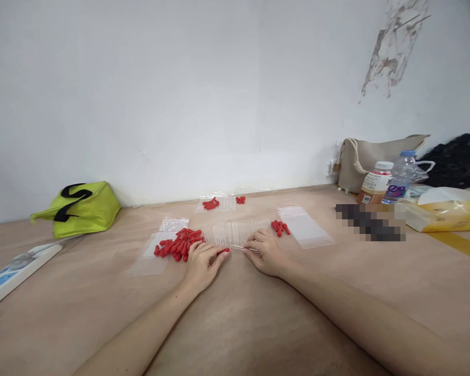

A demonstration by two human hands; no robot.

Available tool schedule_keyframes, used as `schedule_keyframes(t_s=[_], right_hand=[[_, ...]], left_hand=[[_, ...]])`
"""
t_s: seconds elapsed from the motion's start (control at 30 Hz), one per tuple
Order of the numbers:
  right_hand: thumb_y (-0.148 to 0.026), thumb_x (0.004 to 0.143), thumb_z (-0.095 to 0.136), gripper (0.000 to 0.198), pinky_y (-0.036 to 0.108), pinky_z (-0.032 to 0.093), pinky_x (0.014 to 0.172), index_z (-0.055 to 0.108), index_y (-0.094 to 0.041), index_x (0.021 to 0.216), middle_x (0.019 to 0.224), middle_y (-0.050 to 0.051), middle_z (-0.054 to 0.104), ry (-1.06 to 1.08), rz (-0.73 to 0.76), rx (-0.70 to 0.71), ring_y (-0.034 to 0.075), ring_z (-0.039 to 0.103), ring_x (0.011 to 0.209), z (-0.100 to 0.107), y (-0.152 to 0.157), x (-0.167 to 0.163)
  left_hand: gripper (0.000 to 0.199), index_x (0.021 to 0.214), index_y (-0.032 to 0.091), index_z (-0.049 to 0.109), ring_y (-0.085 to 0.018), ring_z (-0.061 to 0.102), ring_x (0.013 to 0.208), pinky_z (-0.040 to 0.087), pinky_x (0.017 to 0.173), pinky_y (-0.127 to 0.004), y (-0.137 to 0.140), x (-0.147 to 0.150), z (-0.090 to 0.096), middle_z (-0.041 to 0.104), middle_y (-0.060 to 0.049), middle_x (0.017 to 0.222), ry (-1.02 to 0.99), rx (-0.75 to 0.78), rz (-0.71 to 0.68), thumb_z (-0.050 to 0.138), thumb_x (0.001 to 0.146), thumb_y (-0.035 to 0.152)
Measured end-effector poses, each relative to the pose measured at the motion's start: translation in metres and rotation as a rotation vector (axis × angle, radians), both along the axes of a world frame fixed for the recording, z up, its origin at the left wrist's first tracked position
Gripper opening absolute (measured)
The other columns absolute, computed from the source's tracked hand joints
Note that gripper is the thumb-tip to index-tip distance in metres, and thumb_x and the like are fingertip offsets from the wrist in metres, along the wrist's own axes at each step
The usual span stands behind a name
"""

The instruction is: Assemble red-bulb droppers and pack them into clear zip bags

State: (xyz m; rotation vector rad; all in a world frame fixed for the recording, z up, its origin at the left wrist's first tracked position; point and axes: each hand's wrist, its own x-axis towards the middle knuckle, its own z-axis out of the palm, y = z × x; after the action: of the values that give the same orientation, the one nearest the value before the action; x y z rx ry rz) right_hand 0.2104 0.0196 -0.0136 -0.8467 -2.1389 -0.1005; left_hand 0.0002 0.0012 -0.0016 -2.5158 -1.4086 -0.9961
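Note:
My left hand (203, 261) pinches a red rubber bulb (223, 251) between thumb and fingers. Just to its right, my right hand (267, 253) is closed around a thin clear tube (237, 247) whose tip points toward the bulb. A small gap seems to lie between tube and bulb. Beside my left hand sits a heap of red bulbs (179, 244), partly over a clear plastic bag (144, 259). Behind both hands, many thin clear tubes (229, 231) lie side by side in a row. Several red pieces (280, 228) rest beyond my right hand.
A flat zip bag (306, 228) lies to the right. Farther back is another bag (226, 203) with red pieces. A lime bag (84, 209) and power strip (18, 274) are left. Bottles (376, 184), a tissue pack (442, 211) and a beige bag (379, 151) stand right.

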Motion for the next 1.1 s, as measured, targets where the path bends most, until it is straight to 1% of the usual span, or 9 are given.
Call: schedule_keyframes(t_s=[0.2, 0.4, 0.53, 0.8, 1.1], right_hand=[[-0.024, 0.081, 0.05, 0.016, 0.031, 0.038, 0.075, 0.064, -0.018, 0.077, 0.076, 0.005, 0.058, 0.009, 0.019, 0.007, 0.015, 0.048, 0.079, -0.0007, 0.0006, 0.0004], [-0.026, 0.081, 0.051, 0.017, 0.032, 0.037, 0.075, 0.065, -0.018, 0.079, 0.077, 0.005, 0.059, -0.052, 0.035, 0.04, 0.016, 0.048, 0.079, -0.0019, 0.0027, 0.0006], [-0.028, 0.082, 0.05, 0.018, 0.032, 0.035, 0.076, 0.065, -0.018, 0.078, 0.076, 0.004, 0.059, -0.091, 0.059, 0.087, 0.015, 0.048, 0.077, -0.0007, 0.0016, 0.001], [-0.026, 0.08, 0.05, 0.017, 0.033, 0.033, 0.077, 0.064, -0.018, 0.074, 0.073, 0.004, 0.057, -0.128, 0.084, 0.186, 0.015, 0.046, 0.076, -0.0019, 0.0005, -0.0005], [-0.025, 0.08, 0.048, 0.017, 0.035, 0.031, 0.081, 0.06, -0.018, 0.07, 0.073, 0.004, 0.056, -0.176, 0.091, 0.221, 0.015, 0.045, 0.077, 0.0006, -0.0046, -0.0022]], left_hand=[[0.018, 0.086, 0.023, 0.065, -0.016, 0.06, 0.074, 0.032, 0.088, -0.04, 0.0, 0.0019, 0.0001, 0.069, 0.0, 0.079, -0.01, 0.002, -0.027, 0.05, 0.084, 0.033], [0.017, 0.085, 0.023, 0.066, -0.017, 0.06, 0.072, 0.035, 0.085, -0.039, -0.0023, 0.0042, 0.0018, 0.069, 0.0, 0.078, -0.023, 0.013, 0.007, 0.051, 0.083, 0.031], [0.016, 0.084, 0.023, 0.066, -0.017, 0.06, 0.072, 0.034, 0.083, -0.039, -0.0029, 0.0043, 0.0013, 0.069, 0.0, 0.077, -0.017, 0.021, 0.02, 0.052, 0.082, 0.031], [0.016, 0.084, 0.022, 0.064, -0.016, 0.059, 0.073, 0.034, 0.085, -0.038, -0.0037, 0.0044, 0.0009, 0.068, -0.001, 0.077, -0.016, 0.052, -0.02, 0.051, 0.083, 0.03], [0.016, 0.082, 0.021, 0.064, -0.016, 0.058, 0.071, 0.035, 0.084, -0.036, -0.0073, 0.0043, 0.0018, 0.067, -0.001, 0.074, -0.028, 0.096, -0.047, 0.05, 0.082, 0.029]])
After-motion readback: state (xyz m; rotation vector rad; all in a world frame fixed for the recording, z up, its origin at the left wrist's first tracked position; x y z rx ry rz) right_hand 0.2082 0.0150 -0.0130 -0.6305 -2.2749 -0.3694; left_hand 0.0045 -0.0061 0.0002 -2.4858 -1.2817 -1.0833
